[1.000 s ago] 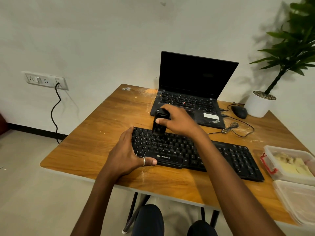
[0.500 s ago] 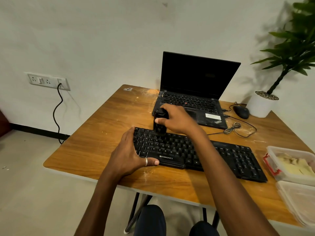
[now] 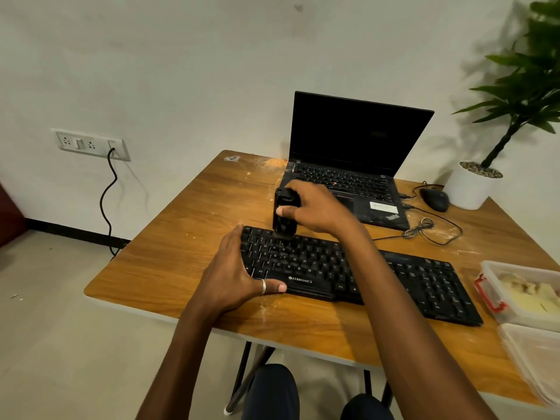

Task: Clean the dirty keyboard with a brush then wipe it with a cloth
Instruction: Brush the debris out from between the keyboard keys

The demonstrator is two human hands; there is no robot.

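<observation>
A black keyboard [image 3: 409,280] lies across the wooden table [image 3: 188,244], dusted with pale powder. My right hand [image 3: 315,210] grips a black brush [image 3: 284,218] held upright, its bristle end touching the top key row near the keyboard's left end. My left hand [image 3: 233,274] holds the keyboard's left end, fingers along its far left edge and the ringed thumb pressed on its front edge. No cloth shows clearly in view.
An open black laptop [image 3: 357,153] stands behind the keyboard. A black mouse [image 3: 435,200] with its coiled cable and a white potted plant [image 3: 472,186] sit at the back right. Two clear plastic containers [image 3: 521,292] rest at the right edge. Powder marks the tabletop.
The brush in my right hand has shifted slightly toward the keyboard's far edge. My left hand keeps its hold on the left end. The view has moved a little.
</observation>
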